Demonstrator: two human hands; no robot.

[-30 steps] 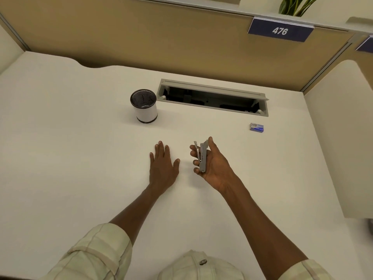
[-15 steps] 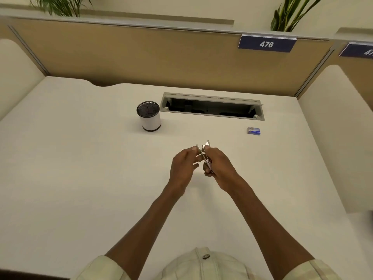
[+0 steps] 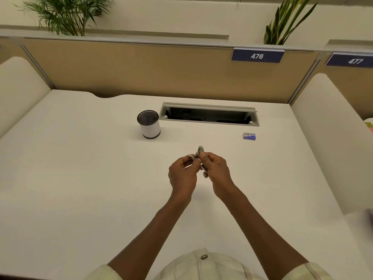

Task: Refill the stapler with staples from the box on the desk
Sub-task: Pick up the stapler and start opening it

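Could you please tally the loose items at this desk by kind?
Stapler, held by left hand and right hand: 1
Staple box: 1
Mesh pen cup: 1
Total: 3

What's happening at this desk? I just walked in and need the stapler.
A person holds the small stapler above the desk in both hands: the right hand grips it, the left hand pinches its other side. The box of staples lies untouched, off to the right.
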